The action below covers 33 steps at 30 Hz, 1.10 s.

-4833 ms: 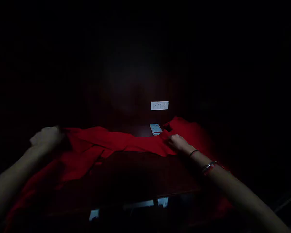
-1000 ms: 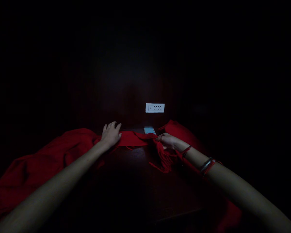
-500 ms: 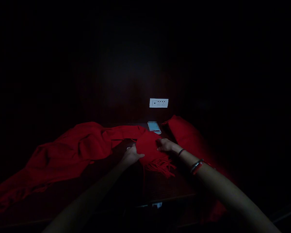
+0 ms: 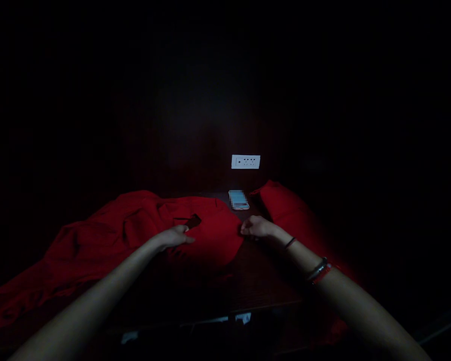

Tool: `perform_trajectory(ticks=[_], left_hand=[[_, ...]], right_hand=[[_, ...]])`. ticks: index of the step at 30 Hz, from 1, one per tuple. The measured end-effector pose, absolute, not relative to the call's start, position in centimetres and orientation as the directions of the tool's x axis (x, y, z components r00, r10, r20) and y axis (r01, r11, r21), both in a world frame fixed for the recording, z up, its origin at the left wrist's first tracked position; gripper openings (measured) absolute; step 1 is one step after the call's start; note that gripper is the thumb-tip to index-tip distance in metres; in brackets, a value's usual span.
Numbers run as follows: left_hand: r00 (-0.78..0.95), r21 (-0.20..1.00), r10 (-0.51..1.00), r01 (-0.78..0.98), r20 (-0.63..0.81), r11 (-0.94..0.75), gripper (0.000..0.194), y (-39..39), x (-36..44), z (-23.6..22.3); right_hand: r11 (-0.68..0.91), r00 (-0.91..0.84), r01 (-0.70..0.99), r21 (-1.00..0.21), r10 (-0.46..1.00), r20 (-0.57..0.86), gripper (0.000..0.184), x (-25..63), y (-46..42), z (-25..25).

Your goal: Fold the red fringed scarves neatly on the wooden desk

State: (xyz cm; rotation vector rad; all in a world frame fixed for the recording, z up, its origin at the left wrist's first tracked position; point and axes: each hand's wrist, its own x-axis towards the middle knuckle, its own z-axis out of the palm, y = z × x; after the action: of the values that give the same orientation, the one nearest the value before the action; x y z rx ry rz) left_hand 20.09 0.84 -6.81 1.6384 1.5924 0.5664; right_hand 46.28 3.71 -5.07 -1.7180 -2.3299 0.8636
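A red scarf lies bunched across the dark tabletop, its long part trailing to the left. My left hand grips its near left edge, thumb towards the middle. At the right edge of the same cloth, my right hand pinches the fabric between closed fingers. The fringe seen earlier is lost in shadow or folded under. Further right, another stretch of red cloth lies beside my right forearm; whether it joins the scarf I cannot tell.
A phone with a lit screen lies at the back of the dark table, just beyond my right hand. Above it a white socket plate is set in the dark wall. Deep shadow hides the surroundings.
My left hand has moved left, drawing the scarf's end wider and flatter. The fringe no longer shows clearly. My right hand stays at nearly the same spot, fingers more closed.
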Motion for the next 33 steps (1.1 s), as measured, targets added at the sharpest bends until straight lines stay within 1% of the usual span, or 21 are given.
perform_trajectory(ticks=[2, 3, 4, 5, 7, 8, 10, 12, 14, 15, 17, 19, 20, 22, 24, 25, 26, 27, 29, 31, 33], left_hand=[[0.029, 0.549, 0.982, 0.832, -0.185, 0.079, 0.022, 0.7, 18.4, -7.4], [-0.009, 0.441, 0.988, 0.894, -0.153, 0.076, 0.021, 0.6, 17.9, -7.7], [-0.027, 0.376, 0.993, 0.924, -0.111, 0.067, 0.021, 0.5, 17.7, -8.1], [-0.027, 0.378, 0.997, 0.924, -0.078, 0.054, 0.021, 0.3, 17.7, -8.5], [-0.019, 0.486, 0.998, 0.873, -0.055, 0.043, 0.022, 0.0, 18.0, -9.0], [-0.02, 0.556, 0.998, 0.829, -0.06, 0.05, 0.023, -0.2, 18.2, -9.0], [-0.023, 0.692, 0.994, 0.717, -0.103, 0.088, 0.026, -0.5, 18.4, -8.5], [0.008, 0.813, 0.99, 0.572, -0.141, 0.111, 0.026, -0.6, 18.2, -7.5], [0.055, 0.872, 0.984, 0.474, -0.17, 0.124, 0.025, -0.6, 17.7, -6.7], [0.074, 0.864, 0.976, 0.482, -0.203, 0.143, 0.023, -0.5, 17.5, -6.5], [0.087, 0.756, 0.955, 0.634, -0.283, 0.167, 0.018, -0.4, 17.1, -6.8], [0.098, 0.563, 0.956, 0.823, -0.277, 0.079, 0.013, -0.5, 17.2, -7.6], [0.105, 0.461, 0.969, 0.887, -0.224, 0.01, 0.014, -0.8, 17.5, -8.1], [0.105, 0.288, 0.994, 0.953, -0.043, -0.088, 0.023, -1.6, 18.2, -8.7], [0.092, 0.202, 0.987, 0.972, 0.129, -0.117, 0.036, -2.6, 19.1, -8.9], [0.084, 0.21, 0.981, 0.97, 0.173, -0.12, 0.041, -3.0, 19.4, -8.9], [0.076, 0.25, 0.982, 0.961, 0.173, -0.118, 0.046, -3.3, 19.6, -8.9], [0.061, 0.317, 0.989, 0.943, 0.135, -0.102, 0.053, -3.4, 19.7, -8.8], [0.009, 0.515, 1.0, 0.857, -0.019, 0.002, 0.065, -3.1, 19.4, -8.6], [0.01, 0.742, 0.977, 0.652, -0.214, 0.156, 0.065, -2.4, 19.1, -8.1], [0.102, 0.902, 0.94, 0.33, -0.326, 0.277, 0.053, -1.8, 19.0, -7.6]], right_hand=[[0.239, -0.33, 0.862, -0.447, 0.934, -0.136, 0.011, 45.8, 4.2, -5.6], [0.248, -0.316, 0.866, -0.435, 0.945, -0.089, 0.014, 45.4, 4.7, -6.0], [0.249, -0.294, 0.868, -0.43, 0.955, -0.039, 0.018, 45.0, 5.2, -6.5], [0.237, -0.257, 0.872, -0.429, 0.966, 0.011, 0.025, 44.5, 5.7, -7.1], [0.18, -0.165, 0.875, -0.45, 0.984, 0.073, 0.037, 43.7, 6.7, -8.2], [0.142, -0.123, 0.871, -0.469, 0.99, 0.072, 0.04, 43.4, 7.1, -8.7], [0.082, -0.071, 0.859, -0.505, 0.997, 0.042, 0.038, 43.1, 7.6, -9.3], [0.069, -0.057, 0.845, -0.531, 0.998, 0.039, 0.034, 43.5, 7.8, -9.4], [0.082, -0.059, 0.829, -0.554, 0.997, 0.059, 0.034, 44.2, 7.9, -9.2], [0.096, -0.075, 0.831, -0.548, 0.995, 0.06, 0.034, 44.6, 7.9, -9.1], [0.123, -0.126, 0.853, -0.506, 0.992, 0.028, 0.034, 45.2, 7.8, -9.0], [0.141, -0.172, 0.879, -0.455, 0.985, -0.028, 0.032, 45.5, 7.6, -9.1], [0.151, -0.184, 0.885, -0.44, 0.982, -0.033, 0.033, 45.5, 7.4, -9.2], [0.212, -0.208, 0.884, -0.416, 0.977, 0.056, 0.038, 45.2, 6.9, -9.2], [0.349, -0.29, 0.854, -0.385, 0.935, 0.204, 0.043, 45.0, 5.9, -8.9], [0.447, -0.374, 0.815, -0.369, 0.892, 0.255, 0.043, 44.8, 5.1, -8.6], [0.553, -0.482, 0.753, -0.356, 0.833, 0.273, 0.043, 44.7, 4.2, -8.2], [0.651, -0.598, 0.675, -0.347, 0.758, 0.26, 0.042, 44.5, 3.1, -7.9], [0.796, -0.774, 0.526, -0.3, 0.594, 0.22, 0.042, 44.0, 0.8, -7.6], [0.866, -0.842, 0.466, -0.182, 0.497, 0.21, 0.044, 43.2, -1.2, -7.8], [0.869, -0.842, 0.494, -0.03, 0.487, 0.232, 0.043, 42.3, -2.4, -8.4]])
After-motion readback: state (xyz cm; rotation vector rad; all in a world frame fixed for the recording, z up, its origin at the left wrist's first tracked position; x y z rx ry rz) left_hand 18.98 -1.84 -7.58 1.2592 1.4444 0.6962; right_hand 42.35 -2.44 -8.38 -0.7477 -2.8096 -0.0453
